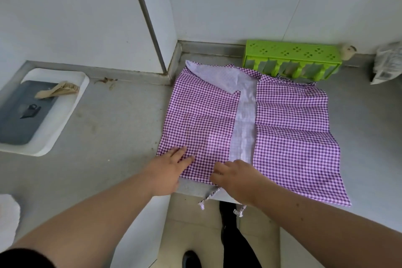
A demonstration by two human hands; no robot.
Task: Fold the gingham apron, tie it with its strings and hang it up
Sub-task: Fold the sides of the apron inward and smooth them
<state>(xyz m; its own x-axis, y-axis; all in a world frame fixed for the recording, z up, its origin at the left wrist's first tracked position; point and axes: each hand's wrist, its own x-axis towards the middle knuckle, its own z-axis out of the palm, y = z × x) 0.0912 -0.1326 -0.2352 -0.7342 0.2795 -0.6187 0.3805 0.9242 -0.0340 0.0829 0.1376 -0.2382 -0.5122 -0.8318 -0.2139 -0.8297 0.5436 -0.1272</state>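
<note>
A: Where does the view sit?
B: On the person's head, a single wide-angle lens tilted forward and down over the bench [121, 137], close in.
A: Which way does it face?
B: Toward the wall corner at 12 o'clock; both forearms enter from 6 o'clock, and floor shows below the bench edge.
</note>
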